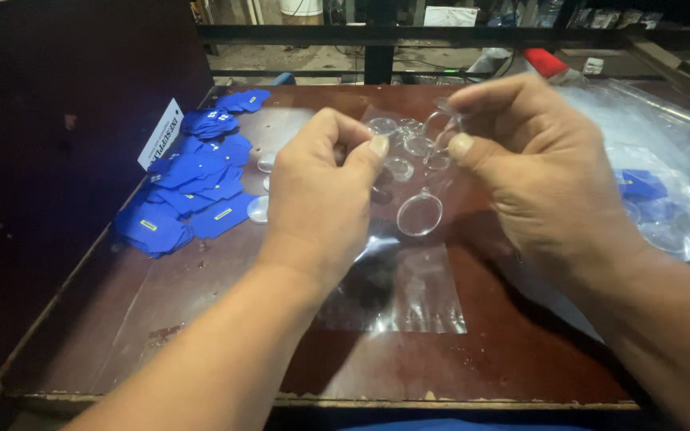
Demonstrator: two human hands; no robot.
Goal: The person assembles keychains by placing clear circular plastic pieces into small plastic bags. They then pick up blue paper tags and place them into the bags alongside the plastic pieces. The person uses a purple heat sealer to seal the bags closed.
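My left hand (pixel 321 191) and my right hand (pixel 537 168) are raised over the brown table (pixel 201 319), fingertips close together. Between them they pinch a small clear plastic bag (pixel 397 287) that hangs down to the table. My right thumb and forefinger also grip a clear round plastic piece (pixel 439 128). Several more clear round discs (pixel 419 214) show through the bag or lie just behind it; I cannot tell which.
A pile of blue cards (pixel 193 191) lies at the table's left, with a white label (pixel 161 132) standing beside it. A large clear plastic sheet (pixel 664 160) holding more blue pieces covers the right side. Dark metal shelving stands behind.
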